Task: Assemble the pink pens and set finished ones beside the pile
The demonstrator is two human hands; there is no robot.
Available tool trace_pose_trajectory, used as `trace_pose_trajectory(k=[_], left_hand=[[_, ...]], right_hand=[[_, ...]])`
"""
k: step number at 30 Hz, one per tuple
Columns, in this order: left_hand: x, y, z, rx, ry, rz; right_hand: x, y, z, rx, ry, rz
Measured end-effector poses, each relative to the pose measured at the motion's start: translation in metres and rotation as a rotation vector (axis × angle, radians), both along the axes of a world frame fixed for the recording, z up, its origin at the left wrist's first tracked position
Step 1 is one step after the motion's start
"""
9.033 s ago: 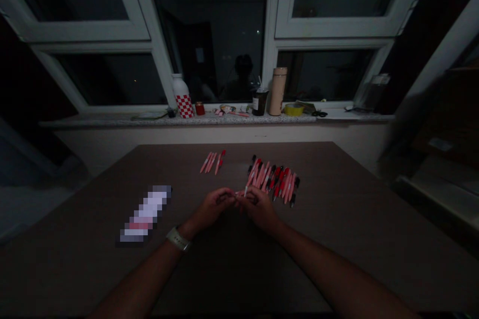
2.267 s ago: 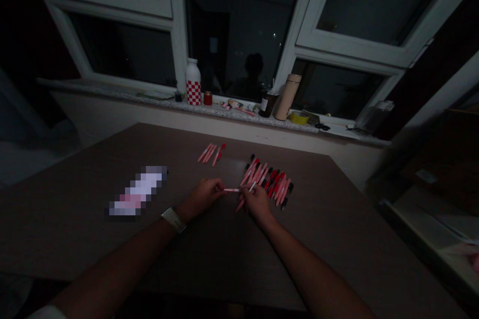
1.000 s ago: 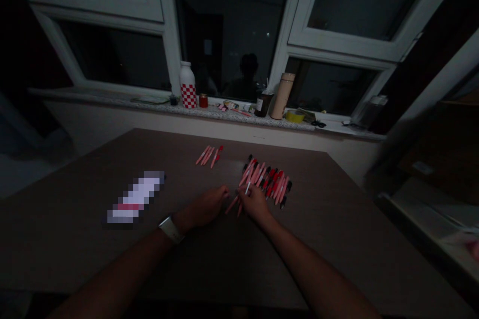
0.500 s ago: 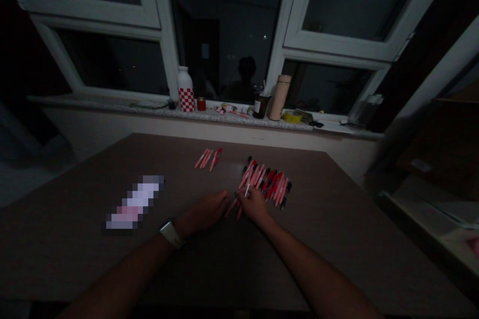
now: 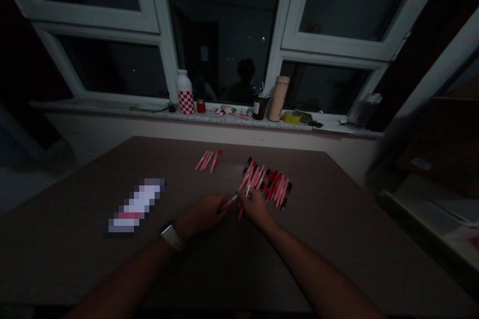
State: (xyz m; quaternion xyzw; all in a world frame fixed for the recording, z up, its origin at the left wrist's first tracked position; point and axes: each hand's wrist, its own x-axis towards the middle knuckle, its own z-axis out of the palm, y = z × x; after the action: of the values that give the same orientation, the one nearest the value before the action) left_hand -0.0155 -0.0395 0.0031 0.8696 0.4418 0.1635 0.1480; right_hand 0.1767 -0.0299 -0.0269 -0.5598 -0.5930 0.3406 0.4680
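My left hand, with a watch on its wrist, is closed on the near end of a slim pink pen. The pen's far end reaches up to my right hand, which is closed around another pink pen whose lower end sticks out below the fingers. A pale tip shows above the right fingers; I cannot tell which pen it belongs to. Just beyond the right hand lies a pile of pens, pink with red and black parts. Several more pink pens lie side by side farther left.
A blurred-out phone-like object lies on the brown table at the left. Along the windowsill stand a checkered white bottle, a small red jar, a dark cup, a tan flask and yellow tape.
The left fingers have closed on the end of a pink pen, whose outer end has risen toward the right hand. The right hand has hardly moved. The view has shifted slightly.
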Motion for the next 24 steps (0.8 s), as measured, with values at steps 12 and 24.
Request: trace_pose_trajectory(k=[12,24], left_hand=[[0.010,-0.006,0.007,-0.108,-0.201,-0.014],[0.006,0.016,-0.010,-0.403,-0.663,0.162]], right_hand=[[-0.001,-0.003,0.002,0.050,0.143,0.133],[-0.004,-0.014,0.010,0.027,0.092,0.303]])
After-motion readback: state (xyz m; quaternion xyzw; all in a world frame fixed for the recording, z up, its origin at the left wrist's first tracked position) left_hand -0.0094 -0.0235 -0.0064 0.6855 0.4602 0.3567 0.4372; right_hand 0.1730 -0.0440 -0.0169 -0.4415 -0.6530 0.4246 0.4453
